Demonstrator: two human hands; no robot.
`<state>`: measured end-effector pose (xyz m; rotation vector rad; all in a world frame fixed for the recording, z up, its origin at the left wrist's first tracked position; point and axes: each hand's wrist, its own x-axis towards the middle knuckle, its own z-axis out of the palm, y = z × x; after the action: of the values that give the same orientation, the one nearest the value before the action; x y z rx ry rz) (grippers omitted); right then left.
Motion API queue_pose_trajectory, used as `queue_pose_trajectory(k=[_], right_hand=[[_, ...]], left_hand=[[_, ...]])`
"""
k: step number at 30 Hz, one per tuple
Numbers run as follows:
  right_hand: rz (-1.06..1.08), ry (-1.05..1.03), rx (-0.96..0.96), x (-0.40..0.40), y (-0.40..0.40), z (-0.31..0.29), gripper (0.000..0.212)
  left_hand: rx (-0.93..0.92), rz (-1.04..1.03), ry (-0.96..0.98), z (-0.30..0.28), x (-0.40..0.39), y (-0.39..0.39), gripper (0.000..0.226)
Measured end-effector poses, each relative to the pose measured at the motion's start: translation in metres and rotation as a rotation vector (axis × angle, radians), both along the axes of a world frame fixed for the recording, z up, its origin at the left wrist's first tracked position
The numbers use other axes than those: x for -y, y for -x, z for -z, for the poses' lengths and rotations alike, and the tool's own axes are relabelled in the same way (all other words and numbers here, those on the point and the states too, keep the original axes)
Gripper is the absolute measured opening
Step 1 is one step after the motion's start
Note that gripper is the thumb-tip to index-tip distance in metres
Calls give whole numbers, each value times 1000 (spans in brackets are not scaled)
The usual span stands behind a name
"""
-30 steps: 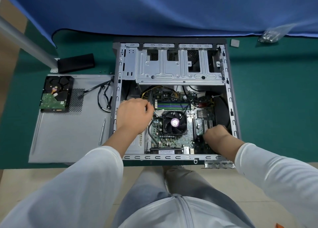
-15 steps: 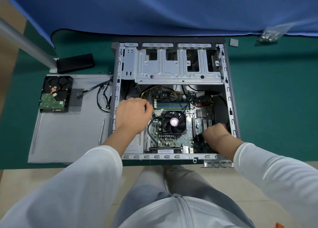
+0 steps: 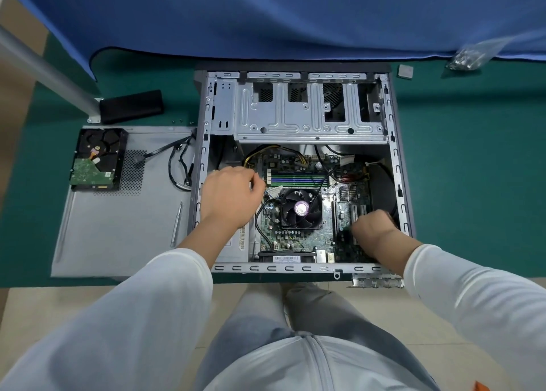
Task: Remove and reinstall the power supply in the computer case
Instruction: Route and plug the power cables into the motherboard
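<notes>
Across the centre of the frame lies the opened computer case (image 3: 396, 166). Its power supply (image 3: 236, 243), lower left inside, sits mostly under the left hand (image 3: 230, 195), whose fingers curl at the cables; whether they pinch one I cannot tell. Lower right, the right hand (image 3: 372, 225) is fisted over the motherboard (image 3: 295, 234), contents hidden. A hard tug could strain a connector.

Long white sleeves (image 3: 141, 311) cover both arms, ending just short of the bare wrists. Grey trousers (image 3: 295, 311) and a pale grey top (image 3: 310, 364) fill the lower centre of the frame.
</notes>
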<state>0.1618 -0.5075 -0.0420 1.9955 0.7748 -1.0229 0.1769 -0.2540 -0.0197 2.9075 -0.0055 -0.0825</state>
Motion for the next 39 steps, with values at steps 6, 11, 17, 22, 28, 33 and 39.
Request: queue_pose_trajectory(k=[6, 11, 17, 22, 28, 33, 39], right_hand=[[38, -6, -7, 0, -1, 3, 29], [34, -3, -10, -1, -2, 3, 28], [-22, 8, -12, 0, -1, 3, 23], [-35, 0, -11, 1, 1, 4, 29], [-16, 13, -31, 1, 2, 5, 31], [-26, 21, -43, 2, 3, 6, 31], [-19, 39, -83, 2, 3, 8, 32]], left_hand=[[8, 5, -4, 0, 0, 0, 35], [10, 8, -1, 0, 0, 0, 35], [15, 12, -6, 0, -1, 0, 35], [16, 11, -4, 0, 0, 0, 35], [29, 11, 5, 1, -1, 0, 34], [30, 8, -6, 2, 0, 1, 34], [24, 11, -9, 2, -1, 0, 34]])
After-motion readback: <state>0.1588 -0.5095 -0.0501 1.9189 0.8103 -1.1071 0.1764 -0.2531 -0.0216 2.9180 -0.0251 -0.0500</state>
